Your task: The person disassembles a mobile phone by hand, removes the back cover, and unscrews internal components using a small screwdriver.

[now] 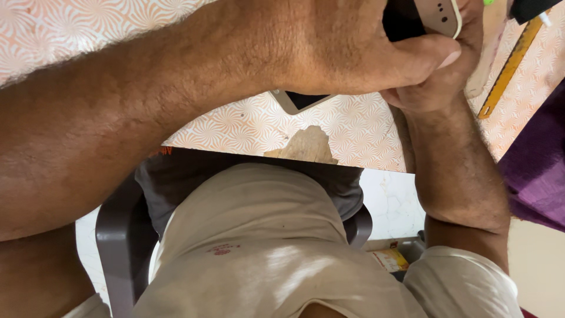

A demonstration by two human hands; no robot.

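Looking down, we are seeing our left hand (353,53) and right hand (447,76) closing together around a pale, dark-faced device (438,15) at the top edge; it is hovering above the patterned table (353,132); a yellow ruler (509,65) is lying nearby.

A dark screen (303,100) with a pale frame was seen at the upper middle of the frame, mostly hidden under a forearm. A small yellow and orange package (389,259) was seen on the floor at the lower right.
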